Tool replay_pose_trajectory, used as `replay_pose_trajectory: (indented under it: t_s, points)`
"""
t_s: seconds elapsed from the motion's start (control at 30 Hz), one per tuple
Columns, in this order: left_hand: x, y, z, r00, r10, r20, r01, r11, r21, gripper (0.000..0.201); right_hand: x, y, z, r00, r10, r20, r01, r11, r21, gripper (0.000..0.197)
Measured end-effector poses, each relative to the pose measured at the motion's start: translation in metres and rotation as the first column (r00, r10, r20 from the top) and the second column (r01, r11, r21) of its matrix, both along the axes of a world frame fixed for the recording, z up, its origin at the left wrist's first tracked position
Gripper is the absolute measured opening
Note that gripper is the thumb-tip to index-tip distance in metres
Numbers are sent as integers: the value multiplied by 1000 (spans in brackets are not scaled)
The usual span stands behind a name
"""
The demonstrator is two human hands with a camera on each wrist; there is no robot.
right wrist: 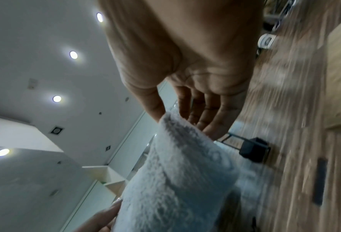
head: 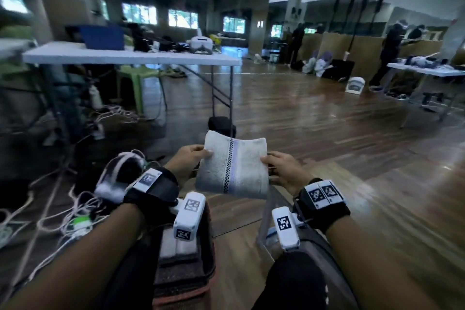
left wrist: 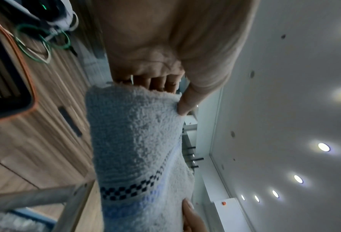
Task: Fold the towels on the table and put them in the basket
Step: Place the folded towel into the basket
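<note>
**Folded towel held in the air, basket below**

While I hold the towel [head: 232,166] up in front of me, the head view shows my left hand [head: 190,162] pinching its left edge and my right hand [head: 279,168] pinching its right edge, thumbs on top. It is folded small, checked stripe running down the middle, and sags a little between my hands. Below my wrists sits the basket [head: 210,254] with folded towels already in it.

From the left wrist, my thumb [left wrist: 185,103] presses the terry edge against fingers curled behind it, so the layers stay together.

From the right wrist, my thumb [right wrist: 155,108] sits on top of the edge and my fingers [right wrist: 209,113] lie nearly straight underneath; the grip looks lighter on this side.

To finish well, I judge I should keep both edges level, lower the towel flat onto the pile, and let go only once it rests there, so the fold doesn't spring open.
</note>
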State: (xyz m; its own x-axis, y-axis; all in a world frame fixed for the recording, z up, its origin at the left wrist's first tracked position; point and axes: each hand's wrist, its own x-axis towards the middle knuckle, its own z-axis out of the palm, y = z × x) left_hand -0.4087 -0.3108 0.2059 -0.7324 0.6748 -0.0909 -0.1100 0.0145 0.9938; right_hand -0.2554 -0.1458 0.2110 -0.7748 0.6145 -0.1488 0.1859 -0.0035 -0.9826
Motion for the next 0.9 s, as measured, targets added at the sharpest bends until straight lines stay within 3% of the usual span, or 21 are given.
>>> replay_pose_trajectory:
  t_s: [0.17, 0.33, 0.53, 0.7, 0.83, 0.9]
  points:
    - [-45, -39, -25, 986, 163, 17, -162, 986, -43, 18, -72, -23, -25, 992, 126, 29, -125, 991, -39, 15]
    - [-86, -51, -74, 964, 249, 95, -237, 964, -123, 22, -132, -33, -73, 982, 147, 117, -135, 985, -105, 14]
    - [-132, -47, -185, 922, 324, 212, -241, 909, -341, 12, -192, -37, -183, 925, 149, 349, -92, 980, -176, 15]
    - [-166, -39, -320, 901, 375, 220, -194, 800, -568, 5, -227, -34, -301, 807, 172, 565, -111, 984, -142, 21]
    - [-176, -31, -389, 898, 378, 226, -124, 710, -694, 27, -252, -27, -370, 721, 186, 667, -145, 982, -118, 13]
    - [-185, -25, -415, 910, 344, 231, -78, 690, -720, 27, -265, -22, -397, 689, 188, 700, -171, 981, -95, 23]
